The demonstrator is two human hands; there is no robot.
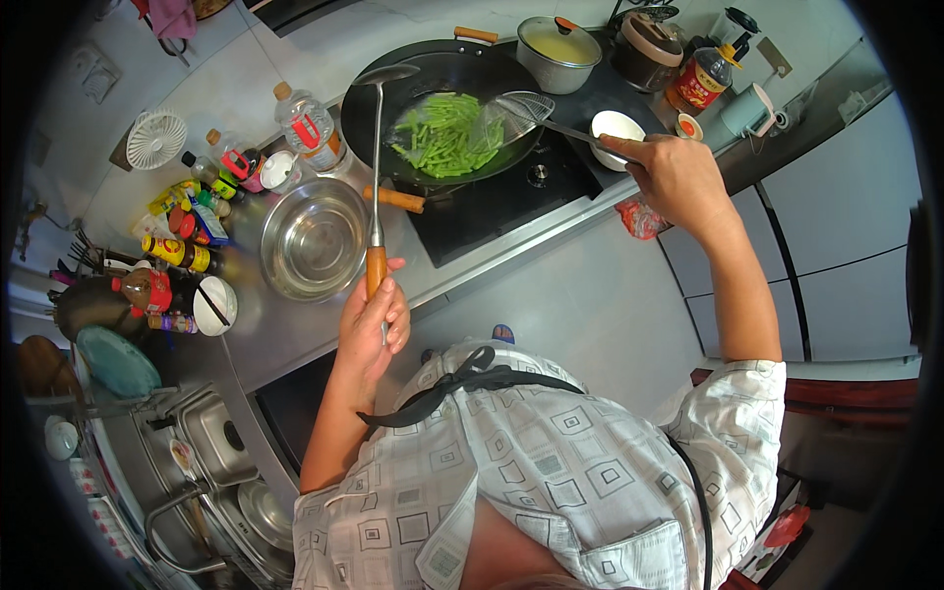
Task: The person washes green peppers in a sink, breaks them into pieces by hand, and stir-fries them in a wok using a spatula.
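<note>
My left hand (375,313) grips the wooden handle of a metal ladle (377,177), whose bowl is over the left rim of a black wok (361,122). Cut green beans (448,136) lie in liquid in the wok. With my right hand (675,173) I hold the dark handle of a wire-mesh skimmer (522,114). Its basket is over the right side of the wok, beside and partly in front of the beans; whether it touches them I cannot tell. A white bowl (618,127) stands just beyond the skimmer's handle, near my right hand.
A steel basin (313,240) sits left of the black cooktop (509,210). Bottles, including a large clear plastic one (310,129), crowd the wall side. A lidded pot (559,55) and a rice cooker (647,51) stand behind right. The sink (217,435) is at lower left.
</note>
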